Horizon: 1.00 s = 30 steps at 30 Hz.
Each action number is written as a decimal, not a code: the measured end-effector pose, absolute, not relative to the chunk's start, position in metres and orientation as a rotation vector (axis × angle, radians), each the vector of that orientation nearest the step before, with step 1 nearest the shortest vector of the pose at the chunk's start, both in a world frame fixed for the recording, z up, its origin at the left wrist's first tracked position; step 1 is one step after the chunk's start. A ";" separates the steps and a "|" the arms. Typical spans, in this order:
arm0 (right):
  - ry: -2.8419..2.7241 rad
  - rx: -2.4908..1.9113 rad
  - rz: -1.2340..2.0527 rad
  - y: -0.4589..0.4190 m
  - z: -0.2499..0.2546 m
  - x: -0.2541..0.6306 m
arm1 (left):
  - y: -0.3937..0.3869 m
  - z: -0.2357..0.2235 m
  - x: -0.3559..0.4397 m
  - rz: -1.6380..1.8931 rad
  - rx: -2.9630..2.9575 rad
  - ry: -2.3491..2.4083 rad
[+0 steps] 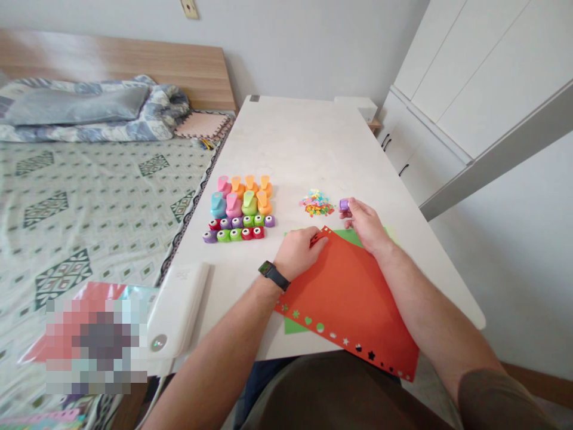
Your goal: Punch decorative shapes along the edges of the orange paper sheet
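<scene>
My left hand [301, 251] rests on the far corner of a red paper sheet [353, 298], its fingers curled and pinching that corner. Punched shapes run along the sheet's edges. A green sheet [295, 326] lies under it. My right hand [364, 222] holds a small purple craft punch [344, 205] between thumb and fingers, just beyond the red sheet. A little pile of colourful punched paper bits [317, 203] lies to the left of the purple punch.
Rows of several coloured craft punches [240, 209] stand on the white table [295, 143] to the left of my hands. A white device [176, 310] lies at the table's near left corner. A bed [80, 197] with a folded blanket is on the left, white cabinets on the right.
</scene>
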State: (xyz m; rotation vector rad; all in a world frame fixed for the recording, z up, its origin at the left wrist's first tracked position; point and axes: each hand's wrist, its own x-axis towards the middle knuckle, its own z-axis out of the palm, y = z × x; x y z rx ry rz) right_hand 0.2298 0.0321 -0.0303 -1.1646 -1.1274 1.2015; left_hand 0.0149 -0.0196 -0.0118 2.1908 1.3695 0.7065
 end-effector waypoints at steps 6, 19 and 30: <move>-0.991 -0.981 1.455 0.026 -0.022 0.225 | -0.019 -0.013 0.015 0.703 2.196 1.364; -0.750 -0.982 1.658 0.022 -0.006 0.219 | -0.019 -0.016 0.013 0.672 2.240 1.370; -1.235 -1.155 1.360 0.018 -0.004 0.212 | -0.021 -0.016 0.014 0.618 2.271 1.399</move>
